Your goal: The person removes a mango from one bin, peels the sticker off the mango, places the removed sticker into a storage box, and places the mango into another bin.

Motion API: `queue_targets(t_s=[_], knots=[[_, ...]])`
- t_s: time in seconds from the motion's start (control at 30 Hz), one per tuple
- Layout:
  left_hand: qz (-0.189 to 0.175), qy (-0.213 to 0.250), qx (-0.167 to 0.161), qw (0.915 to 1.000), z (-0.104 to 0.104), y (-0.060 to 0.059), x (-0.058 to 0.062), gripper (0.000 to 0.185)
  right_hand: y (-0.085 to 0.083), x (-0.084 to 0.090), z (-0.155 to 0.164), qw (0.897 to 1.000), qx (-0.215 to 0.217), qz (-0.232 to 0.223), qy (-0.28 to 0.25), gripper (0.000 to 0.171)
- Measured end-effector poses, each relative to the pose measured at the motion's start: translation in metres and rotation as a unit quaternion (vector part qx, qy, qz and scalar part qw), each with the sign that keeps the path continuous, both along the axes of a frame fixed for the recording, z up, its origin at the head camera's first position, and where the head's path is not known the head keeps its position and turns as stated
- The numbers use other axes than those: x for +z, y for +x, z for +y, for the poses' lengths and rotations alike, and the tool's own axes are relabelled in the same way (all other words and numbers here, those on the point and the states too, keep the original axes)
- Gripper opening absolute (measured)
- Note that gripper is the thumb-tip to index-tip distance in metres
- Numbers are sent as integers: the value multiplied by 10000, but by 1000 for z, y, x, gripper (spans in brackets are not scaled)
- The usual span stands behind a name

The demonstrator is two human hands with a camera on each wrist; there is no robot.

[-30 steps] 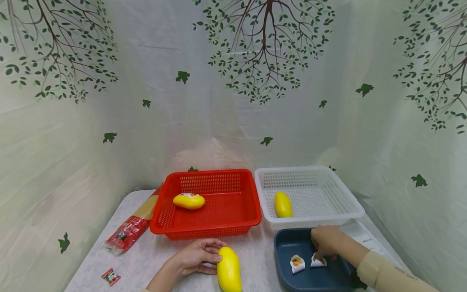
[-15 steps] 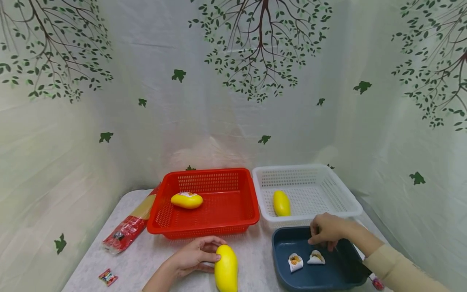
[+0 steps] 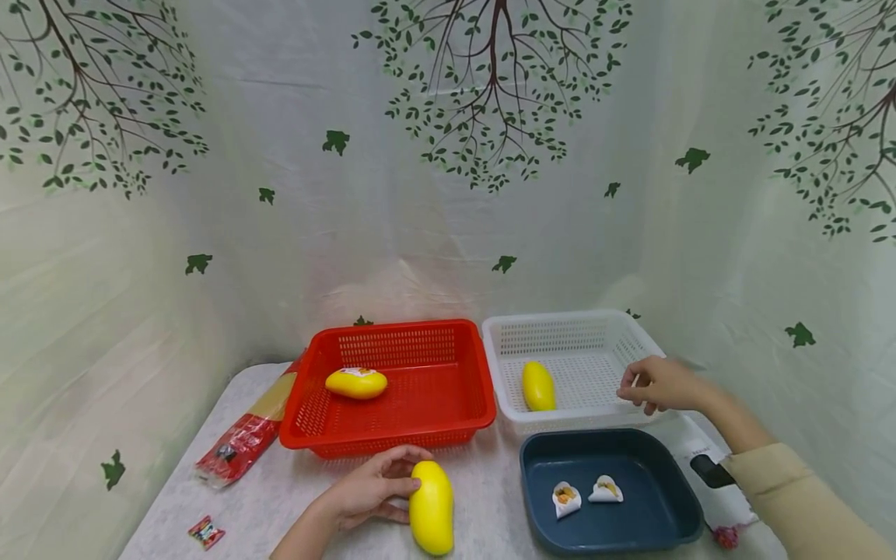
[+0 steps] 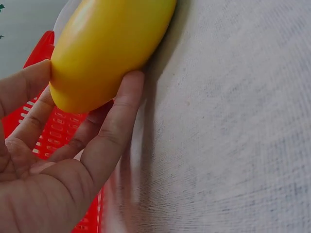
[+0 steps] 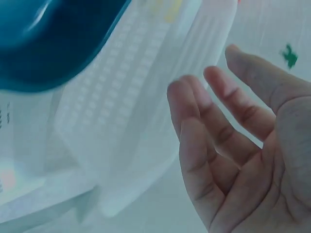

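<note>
Left hand [image 3: 371,491] holds mango [image 3: 431,507] lying lengthwise, near-far.

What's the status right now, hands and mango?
Left hand holds mango on table. Right hand open, empty, over white basket rim. Nothing in the way.

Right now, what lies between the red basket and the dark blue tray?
Only bare table cloth lies between the red basket and the dark blue tray; the head view shows this.
</note>
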State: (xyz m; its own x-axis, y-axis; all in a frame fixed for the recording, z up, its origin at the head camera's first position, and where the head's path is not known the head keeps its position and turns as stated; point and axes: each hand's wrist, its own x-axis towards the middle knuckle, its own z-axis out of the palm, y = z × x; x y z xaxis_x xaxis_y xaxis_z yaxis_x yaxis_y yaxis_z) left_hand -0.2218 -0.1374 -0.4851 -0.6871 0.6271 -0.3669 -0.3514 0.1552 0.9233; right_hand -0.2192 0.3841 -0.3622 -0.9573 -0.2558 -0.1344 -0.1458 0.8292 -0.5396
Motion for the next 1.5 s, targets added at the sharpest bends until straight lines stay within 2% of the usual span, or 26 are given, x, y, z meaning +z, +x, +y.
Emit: queue_targets(t_s=[0.3,0.47,0.6,0.77,0.93,1.03,1.17,1.33,1.5], knots=[[123,-207,-39,9997,4,0,-1,57,-8,-6,42,9947,-409,841,416,18],[199,-263,-122,9994,10,1,0,60,-11,-19,63,9884,-782,1141,626,26],[193,-383,-82,9990,13,1,0,62,-14,-27,75,9845,-882,1349,698,37],[154,-490,-65,9987,14,1,-1,62,-16,-33,85,9867,-1040,1090,608,49],[289,-465,-454,9975,12,-1,4,63,-19,-34,92,9899,-1270,497,388,55],[427,-488,-790,9948,9,-3,13,65,-20,-35,95,9918,-1248,203,186,56],[644,-471,-1176,9899,6,-7,33,65,-22,-36,98,9923,-1241,-28,-47,56],[980,-365,-1438,9841,5,-17,68,63,-24,-36,99,9894,-1367,-290,-394,60],[1495,-552,-1450,9765,15,-31,107,60,-27,-38,101,9850,-1451,-496,-797,63]])
